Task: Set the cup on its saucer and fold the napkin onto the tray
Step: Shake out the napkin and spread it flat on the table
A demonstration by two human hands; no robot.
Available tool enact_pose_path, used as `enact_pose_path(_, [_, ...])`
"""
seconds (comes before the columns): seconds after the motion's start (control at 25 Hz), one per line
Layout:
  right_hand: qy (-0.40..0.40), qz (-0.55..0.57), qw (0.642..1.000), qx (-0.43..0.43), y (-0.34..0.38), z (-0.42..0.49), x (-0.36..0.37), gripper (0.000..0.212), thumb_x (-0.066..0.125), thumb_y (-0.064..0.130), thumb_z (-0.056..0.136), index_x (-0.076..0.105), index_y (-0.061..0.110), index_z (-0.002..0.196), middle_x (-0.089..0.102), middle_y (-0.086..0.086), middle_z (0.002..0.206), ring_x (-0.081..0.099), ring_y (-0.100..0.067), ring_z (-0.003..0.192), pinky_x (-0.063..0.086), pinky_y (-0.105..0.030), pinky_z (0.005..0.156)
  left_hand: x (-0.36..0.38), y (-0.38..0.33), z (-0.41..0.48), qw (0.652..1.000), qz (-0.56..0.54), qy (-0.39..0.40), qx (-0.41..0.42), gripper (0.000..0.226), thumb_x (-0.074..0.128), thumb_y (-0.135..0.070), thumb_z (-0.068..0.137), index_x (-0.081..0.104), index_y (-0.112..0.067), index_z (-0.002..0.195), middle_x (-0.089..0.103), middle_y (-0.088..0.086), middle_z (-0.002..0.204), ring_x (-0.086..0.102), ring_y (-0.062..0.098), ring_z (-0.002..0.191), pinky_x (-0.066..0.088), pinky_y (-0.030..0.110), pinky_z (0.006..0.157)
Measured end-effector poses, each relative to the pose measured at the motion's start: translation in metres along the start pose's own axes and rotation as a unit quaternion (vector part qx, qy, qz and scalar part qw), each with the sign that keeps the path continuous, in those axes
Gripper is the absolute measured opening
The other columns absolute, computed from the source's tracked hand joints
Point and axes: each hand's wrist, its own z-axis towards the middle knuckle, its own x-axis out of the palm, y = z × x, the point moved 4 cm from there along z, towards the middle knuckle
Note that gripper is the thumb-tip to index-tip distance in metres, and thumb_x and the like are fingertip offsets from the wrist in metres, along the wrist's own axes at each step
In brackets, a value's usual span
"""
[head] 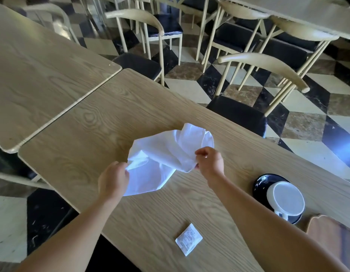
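Napkin [166, 158], thin white cloth, soft and crumpled, hangs just above the wood-grain table [111, 118] at centre of the frame, w/ the left hand [113, 178] pinching its lower-left edge and the right hand [210, 160] closed on its right corner. To fold well, I think both hands should pull the edge tight, find two corners, then lay them together flat. Cup [288, 201], white and round, already sits on the glossy black saucer [262, 181] at lower right; what seems the tray [327, 232], wooden w/ wavy rim, is at the bottom-right corner, and a small paper sachet [189, 241] lies lower centre.
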Motion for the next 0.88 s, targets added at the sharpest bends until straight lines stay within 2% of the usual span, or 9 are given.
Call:
enact_pose_path(0.12, [-0.076, 0.010, 0.997, -0.012, 0.014, 0.004, -0.034, 0.025, 0.046, 0.011, 0.084, 0.064, 0.028, 0.078, 0.065, 0.006, 0.079, 0.061, -0.018, 0.070, 0.048, -0.029, 0.057, -0.018, 0.024, 0.012, 0.976, -0.204, -0.029, -0.075, 0.023, 0.058, 0.004, 0.081, 0.073, -0.007, 0.094, 0.073, 0.014, 0.089, 0.067, 0.037, 0.085, 0.049, 0.039, 0.070])
enact_pose_path(0.2, [-0.121, 0.027, 0.992, -0.033, 0.027, 0.005, -0.057, 0.030, 0.043, 0.005, 0.083, 0.064, 0.026, 0.080, 0.064, 0.006, 0.079, 0.057, -0.014, 0.068, 0.043, -0.026, 0.054, -0.042, 0.027, 0.024, 0.946, -0.313, -0.061, -0.062, 0.027, 0.055, 0.011, 0.082, 0.072, 0.000, 0.100, 0.073, 0.016, 0.096, 0.069, 0.030, 0.093, 0.050, 0.029, 0.079])
enact_pose_path(0.32, [-0.204, 0.080, 0.973, -0.066, 0.042, 0.002, -0.096, 0.030, 0.045, 0.001, 0.083, 0.064, 0.024, 0.079, 0.067, 0.004, 0.075, 0.062, -0.001, 0.058, 0.045, -0.018, 0.046, -0.094, 0.009, 0.033, 0.930, -0.339, -0.141, 0.029, 0.028, 0.051, 0.010, 0.086, 0.070, 0.002, 0.104, 0.068, 0.007, 0.098, 0.060, -0.012, 0.082, 0.041, 0.004, 0.074])
enact_pose_path(0.4, [-0.228, 0.056, 0.968, -0.091, 0.038, -0.003, -0.119, 0.028, 0.047, 0.002, 0.083, 0.064, 0.024, 0.077, 0.067, 0.001, 0.074, 0.064, -0.006, 0.056, 0.044, -0.017, 0.046, -0.116, -0.002, 0.025, 0.930, -0.307, -0.172, 0.108, 0.027, 0.050, 0.008, 0.086, 0.070, 0.001, 0.103, 0.068, 0.007, 0.098, 0.058, -0.005, 0.080, 0.042, 0.009, 0.076])
enact_pose_path(0.48, [-0.189, -0.075, 0.973, -0.105, 0.019, -0.007, -0.131, 0.028, 0.050, 0.000, 0.082, 0.067, 0.022, 0.078, 0.069, -0.002, 0.085, 0.061, -0.022, 0.073, 0.043, -0.026, 0.064, -0.116, -0.009, 0.003, 0.939, -0.217, -0.169, 0.208, 0.027, 0.052, 0.008, 0.083, 0.071, -0.004, 0.098, 0.070, 0.010, 0.093, 0.058, 0.010, 0.079, 0.044, 0.021, 0.072])
enact_pose_path(0.56, [-0.106, -0.244, 0.958, -0.104, -0.014, -0.014, -0.130, 0.027, 0.053, -0.003, 0.081, 0.071, 0.017, 0.082, 0.069, -0.009, 0.091, 0.058, -0.029, 0.078, 0.038, -0.030, 0.066, -0.098, -0.010, -0.026, 0.932, -0.185, -0.088, 0.298, 0.034, 0.050, 0.010, 0.077, 0.068, -0.014, 0.093, 0.070, 0.012, 0.083, 0.062, 0.019, 0.073, 0.045, 0.029, 0.067])
enact_pose_path(0.72, [0.036, -0.514, 0.853, -0.076, -0.059, -0.024, -0.113, 0.027, 0.053, -0.001, 0.080, 0.066, 0.015, 0.097, 0.068, -0.012, 0.105, 0.065, -0.033, 0.094, 0.039, -0.029, 0.066, -0.049, -0.001, -0.081, 0.878, 0.011, 0.034, 0.477, 0.028, 0.046, -0.010, 0.068, 0.069, -0.025, 0.070, 0.061, -0.004, 0.063, 0.060, 0.019, 0.055, 0.034, 0.027, 0.063])
enact_pose_path(0.8, [0.073, -0.582, 0.808, -0.050, -0.063, -0.020, -0.103, 0.029, 0.053, 0.007, 0.082, 0.064, 0.019, 0.105, 0.066, -0.007, 0.112, 0.065, -0.031, 0.102, 0.043, -0.031, 0.068, -0.032, 0.007, -0.091, 0.870, 0.061, 0.118, 0.474, 0.012, 0.051, -0.017, 0.060, 0.061, -0.026, 0.061, 0.052, -0.008, 0.061, 0.055, 0.018, 0.059, 0.039, 0.030, 0.063])
enact_pose_path(0.88, [0.045, -0.562, 0.825, -0.043, -0.054, -0.011, -0.095, 0.028, 0.055, 0.015, 0.084, 0.059, 0.023, 0.111, 0.057, -0.006, 0.119, 0.059, -0.032, 0.109, 0.042, -0.035, 0.069, -0.025, 0.004, -0.080, 0.905, -0.007, 0.122, 0.408, 0.007, 0.052, -0.023, 0.059, 0.059, -0.022, 0.062, 0.051, -0.005, 0.062, 0.049, 0.017, 0.063, 0.046, 0.034, 0.060])
